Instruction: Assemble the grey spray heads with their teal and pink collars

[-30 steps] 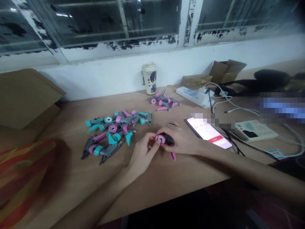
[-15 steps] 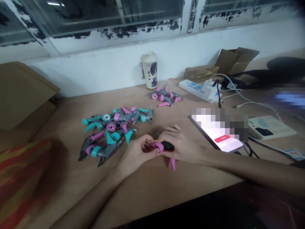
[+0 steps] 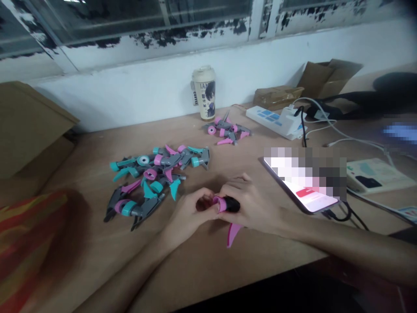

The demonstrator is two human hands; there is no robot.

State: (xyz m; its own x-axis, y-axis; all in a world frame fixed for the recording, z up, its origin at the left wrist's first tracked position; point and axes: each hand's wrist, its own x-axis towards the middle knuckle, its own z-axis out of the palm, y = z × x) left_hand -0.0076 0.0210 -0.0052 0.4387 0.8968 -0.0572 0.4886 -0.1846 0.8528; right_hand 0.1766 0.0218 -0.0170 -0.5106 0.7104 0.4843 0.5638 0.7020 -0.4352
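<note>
Both my hands meet over the wooden table (image 3: 195, 269) on one spray trigger head (image 3: 228, 206), dark grey with a pink collar and a pink lever hanging below. My right hand (image 3: 252, 204) wraps round its body. My left hand (image 3: 192, 213) has its fingers curled on the pink collar end. Just left of my hands lies a pile of grey trigger heads (image 3: 153, 178) with teal and pink parts. A smaller pile of pink ones (image 3: 226, 130) lies farther back.
A coffee cup (image 3: 203, 92) stands by the white wall. Right of my hands lies a lit phone (image 3: 304, 191), with a power strip (image 3: 276, 121), cables and a white device (image 3: 374, 174) beyond. Cardboard boxes (image 3: 29, 126) sit at the left. A red-orange striped cloth (image 3: 22, 243) is at the lower left.
The trigger head has been turned in my hands: its pink collar no longer faces up and the pink lever now hangs lower. The camera has tilted down slightly.
</note>
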